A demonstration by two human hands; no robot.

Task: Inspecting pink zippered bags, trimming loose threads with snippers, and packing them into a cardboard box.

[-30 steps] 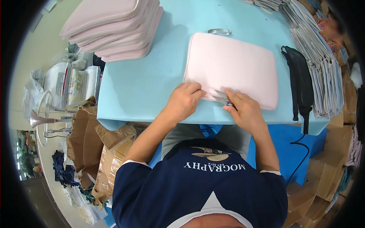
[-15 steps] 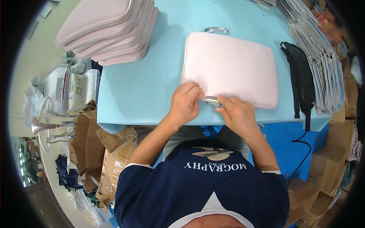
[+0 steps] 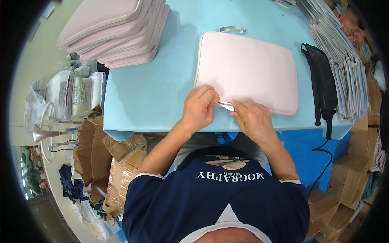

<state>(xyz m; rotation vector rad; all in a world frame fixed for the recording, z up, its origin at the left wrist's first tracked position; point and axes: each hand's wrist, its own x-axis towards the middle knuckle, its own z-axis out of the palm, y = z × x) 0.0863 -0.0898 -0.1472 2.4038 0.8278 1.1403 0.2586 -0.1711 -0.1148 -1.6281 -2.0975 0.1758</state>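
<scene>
A pale pink padded laptop sleeve point(image 3: 247, 73) lies flat on the light blue table, its near edge in front of me. My left hand point(image 3: 199, 105) pinches at the sleeve's near left edge; its fingertips hide exactly what is between them. In my right hand point(image 3: 254, 120) is a pair of small metal thread snips point(image 3: 227, 105), with the blades pointing left at my left fingertips. The handles are mostly covered by the right fingers. Beyond the sleeve's far edge lies a loop of grey ribbon point(image 3: 233, 29).
Similar pink sleeves form a tall stack point(image 3: 121, 32) at the far left. A black zippered pouch point(image 3: 321, 83) with a strap lies on the right, beside a long row of greyish folded pieces point(image 3: 344, 77). Cardboard boxes point(image 3: 349, 178) stand right of the light blue table point(image 3: 150, 97).
The snips have turned slightly in my right hand, and their blades show more plainly. My left hand stays at the sleeve's edge. The whole view has shifted a little.
</scene>
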